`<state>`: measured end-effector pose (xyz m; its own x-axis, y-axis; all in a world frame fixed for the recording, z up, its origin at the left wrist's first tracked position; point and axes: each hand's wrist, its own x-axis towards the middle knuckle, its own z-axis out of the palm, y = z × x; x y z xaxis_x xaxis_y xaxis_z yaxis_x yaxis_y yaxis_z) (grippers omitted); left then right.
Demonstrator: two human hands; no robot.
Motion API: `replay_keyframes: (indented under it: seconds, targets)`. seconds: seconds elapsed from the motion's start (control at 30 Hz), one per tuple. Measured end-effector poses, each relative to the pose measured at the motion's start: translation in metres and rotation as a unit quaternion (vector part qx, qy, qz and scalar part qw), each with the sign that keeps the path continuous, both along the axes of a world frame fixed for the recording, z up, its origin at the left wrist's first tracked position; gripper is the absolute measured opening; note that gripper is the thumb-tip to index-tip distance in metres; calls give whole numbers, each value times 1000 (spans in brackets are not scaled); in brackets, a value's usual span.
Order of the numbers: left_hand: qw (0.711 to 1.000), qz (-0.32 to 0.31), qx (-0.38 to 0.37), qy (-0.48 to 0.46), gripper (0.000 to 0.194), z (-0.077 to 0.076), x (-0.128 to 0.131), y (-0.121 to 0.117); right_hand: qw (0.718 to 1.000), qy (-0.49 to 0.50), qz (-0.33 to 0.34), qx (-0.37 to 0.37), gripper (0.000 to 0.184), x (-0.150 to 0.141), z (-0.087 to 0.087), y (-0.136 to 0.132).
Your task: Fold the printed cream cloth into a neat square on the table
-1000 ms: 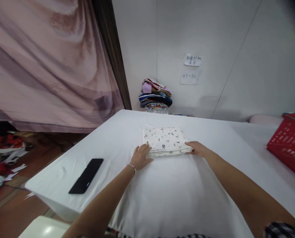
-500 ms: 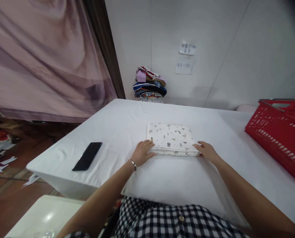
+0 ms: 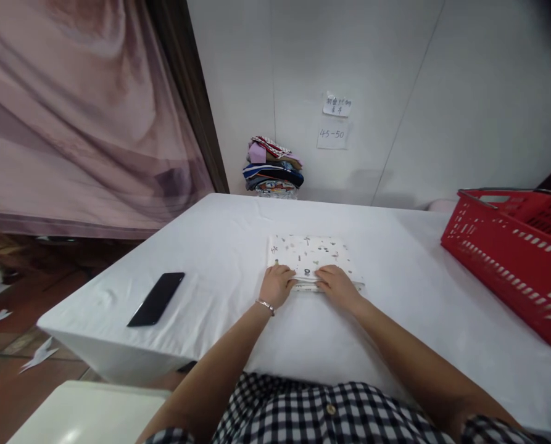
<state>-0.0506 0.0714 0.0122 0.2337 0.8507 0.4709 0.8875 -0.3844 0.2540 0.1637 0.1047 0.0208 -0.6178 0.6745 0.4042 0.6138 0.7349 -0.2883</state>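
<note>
A white folded cloth [image 3: 310, 251] with small printed figures lies flat on the white-covered table in front of me. My left hand [image 3: 277, 286] grips its near edge toward the left corner, fingers on top and thumb at the front fold. Near the middle of that same edge, my right hand [image 3: 337, 287] pinches the cloth with fingers over the top. Between the two hands, the stacked layers of the fold show. The thumbs are partly hidden against the edge.
A black phone [image 3: 157, 299] lies on the table [image 3: 219, 246] to the left. At right stands a red plastic basket [image 3: 501, 259]. A pile of folded clothes [image 3: 274, 169] sits behind the far edge, against the wall. A white stool [image 3: 90, 413] is at lower left.
My right hand has moved left from the cloth's right corner to the middle of its near edge. My left hand has shifted slightly along the edge. The view has turned a little right.
</note>
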Motion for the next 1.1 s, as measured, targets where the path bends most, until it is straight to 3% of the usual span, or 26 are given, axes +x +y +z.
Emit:
replay_keyframes:
  seconds: [0.53,0.73,0.93,1.1]
  targets:
    - [1000,-17,-10,-21,17,4,-5,0,996,86,-30,19,22,-1,-14,0]
    - [1000,-6,-1,-16,20,1,-4,0,996,65,-41,45,22,-2,-20,-3]
    - [999,-11,9,43,24,-1,-5,-5,997,51,-39,33,25,-2,-21,-5]
    - [999,-12,12,32,25,-2,-5,-9,998,48,-38,18,27,-1,-21,-5]
